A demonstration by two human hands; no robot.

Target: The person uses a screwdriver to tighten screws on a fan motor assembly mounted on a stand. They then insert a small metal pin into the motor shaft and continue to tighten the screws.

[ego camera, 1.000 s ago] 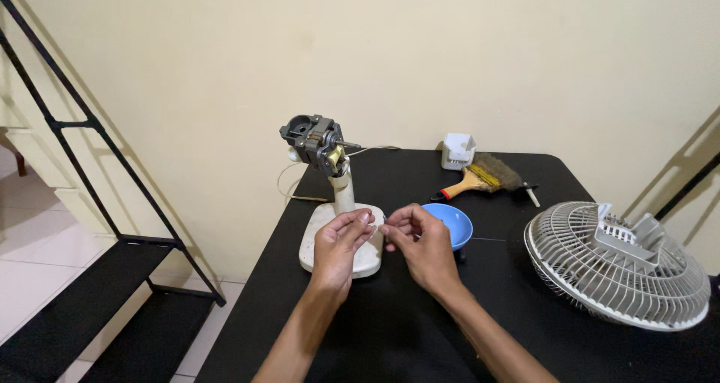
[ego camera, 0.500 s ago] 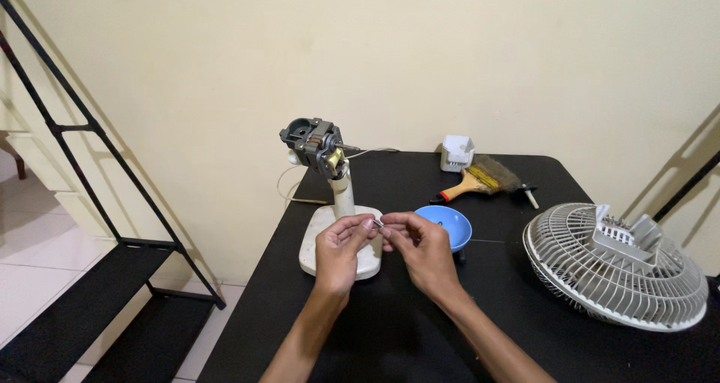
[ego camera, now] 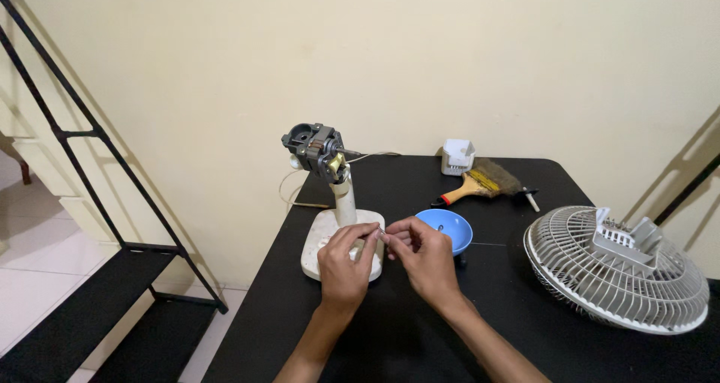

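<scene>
Nearest, our left hand (ego camera: 343, 261) and right hand (ego camera: 424, 257) meet fingertip to fingertip, pinching something too small to identify, above the fan stand's base (ego camera: 319, 248). Bare black table (ego camera: 420, 338) lies at six o'clock; blue bowl (ego camera: 447, 229) at one, fan grille (ego camera: 611, 267) at three, near the edge.

A home — tiled floor (ego camera: 45, 278), black staircase (ego camera: 97, 293).

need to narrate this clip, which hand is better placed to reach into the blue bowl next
Probably the right hand: it sits just beside the blue bowl, on its near left. The left hand is farther off, over the white fan base. Both pinch something tiny between their fingertips.
</scene>
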